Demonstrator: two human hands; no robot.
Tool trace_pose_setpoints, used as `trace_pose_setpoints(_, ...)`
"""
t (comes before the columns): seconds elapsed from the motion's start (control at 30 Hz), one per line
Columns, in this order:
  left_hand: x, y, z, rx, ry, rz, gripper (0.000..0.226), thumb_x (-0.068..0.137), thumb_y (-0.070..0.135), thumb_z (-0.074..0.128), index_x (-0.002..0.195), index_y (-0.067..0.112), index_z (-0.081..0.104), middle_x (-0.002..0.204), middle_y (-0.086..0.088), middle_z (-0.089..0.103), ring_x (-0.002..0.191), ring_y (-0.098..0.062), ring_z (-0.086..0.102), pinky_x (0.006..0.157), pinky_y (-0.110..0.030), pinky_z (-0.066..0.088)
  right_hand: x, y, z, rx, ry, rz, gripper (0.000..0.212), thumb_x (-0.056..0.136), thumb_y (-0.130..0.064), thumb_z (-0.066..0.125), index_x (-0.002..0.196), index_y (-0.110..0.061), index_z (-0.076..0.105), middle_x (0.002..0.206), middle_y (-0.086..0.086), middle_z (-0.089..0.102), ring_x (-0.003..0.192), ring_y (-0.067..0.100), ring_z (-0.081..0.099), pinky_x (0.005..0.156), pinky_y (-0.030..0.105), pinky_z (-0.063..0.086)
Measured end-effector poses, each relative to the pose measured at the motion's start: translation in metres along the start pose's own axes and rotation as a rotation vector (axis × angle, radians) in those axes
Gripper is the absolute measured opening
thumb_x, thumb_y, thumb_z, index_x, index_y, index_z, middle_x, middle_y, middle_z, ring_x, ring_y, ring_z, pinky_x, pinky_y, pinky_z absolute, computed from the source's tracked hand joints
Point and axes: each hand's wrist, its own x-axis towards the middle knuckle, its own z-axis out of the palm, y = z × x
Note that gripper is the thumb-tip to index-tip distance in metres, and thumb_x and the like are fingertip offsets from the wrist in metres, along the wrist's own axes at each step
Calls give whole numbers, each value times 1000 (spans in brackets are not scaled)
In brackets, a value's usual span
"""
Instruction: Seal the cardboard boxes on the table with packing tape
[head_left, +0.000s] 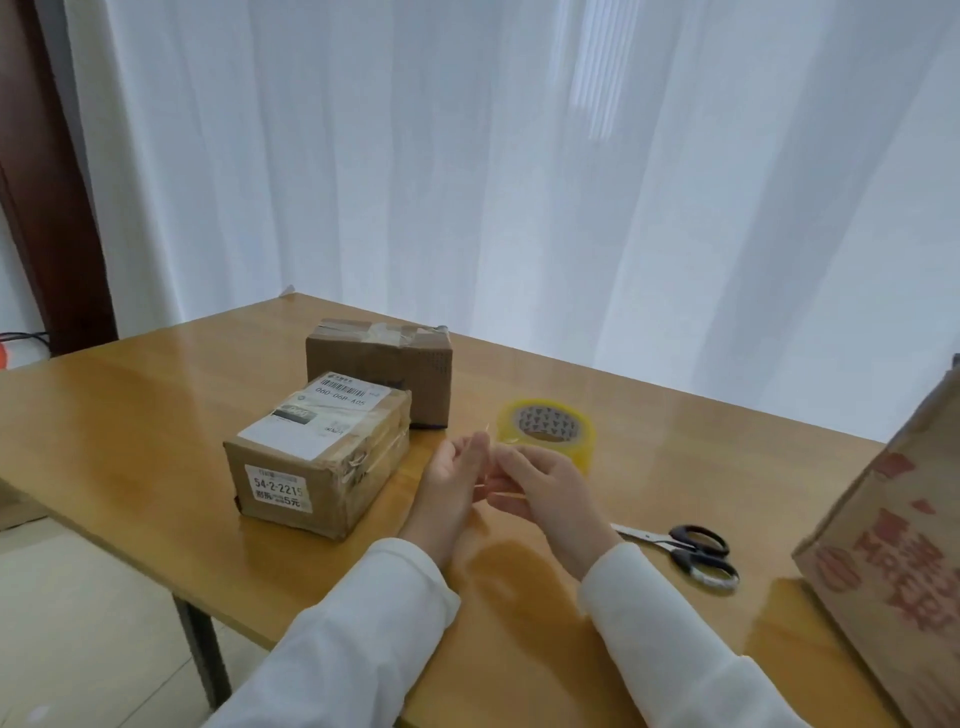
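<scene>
Two small cardboard boxes stand on the wooden table (156, 415). The near box (317, 457) carries white shipping labels and clear tape on its right side. Behind it sits the far box (384, 364), with tape across its top. A roll of yellowish clear packing tape (548, 428) lies flat just right of them. In front of the roll, above the table, my left hand (452, 480) and my right hand (540, 486) meet and pinch a thin clear strip of tape (501, 491) between their fingertips. How far the strip reaches toward the roll is unclear.
Black-handled scissors (685, 551) lie on the table to the right of my right wrist. A large cardboard box with red print (893, 561) stands at the right edge of view. White curtains hang behind the table. The table's left edge drops to a tiled floor.
</scene>
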Motion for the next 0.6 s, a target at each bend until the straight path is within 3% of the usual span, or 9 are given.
trace_pose_setpoints(0.1, 6, -4, -3, -68, -67, -30, 55, 84, 51, 48, 121, 10, 53, 105, -8, 68, 89, -12, 67, 71, -17, 53, 5, 7, -4, 124, 46, -7, 19, 94, -19, 58, 91, -4, 69, 79, 5, 70, 77, 14, 67, 76, 28, 58)
trace_pose_setpoints(0.2, 9, -2, -7, -199, -230, -161, 53, 81, 46, 52, 118, 8, 56, 106, -8, 68, 94, -14, 66, 81, -21, 54, 7, 13, -7, 44, 96, -84, 17, 93, -14, 58, 81, -10, 68, 75, 5, 67, 71, 17, 64, 67, 27, 57)
trace_pose_setpoints(0.3, 9, 0, -8, -348, -375, -283, 47, 82, 40, 50, 117, 10, 57, 119, -13, 63, 103, -21, 65, 88, -30, 54, 4, 16, -8, -56, 175, -132, 19, 93, -16, 59, 77, -14, 68, 66, 1, 65, 59, 10, 60, 54, 23, 51)
trace_pose_setpoints(0.5, 3, 0, -1, -495, -451, -355, 60, 83, 37, 49, 132, 2, 47, 134, -22, 53, 114, -31, 57, 87, -31, 53, -7, 16, -7, 32, 252, -127, 20, 94, -18, 58, 77, -15, 67, 60, -4, 65, 52, 13, 54, 41, 22, 39)
trace_pose_setpoints(0.6, 2, 3, -7, -571, -499, -413, 50, 83, 30, 51, 125, 3, 54, 128, -21, 58, 98, -26, 67, 79, -30, 57, -11, 15, -5, 69, 261, -119, 21, 94, -16, 57, 75, -13, 66, 58, -4, 63, 49, 12, 51, 41, 22, 40)
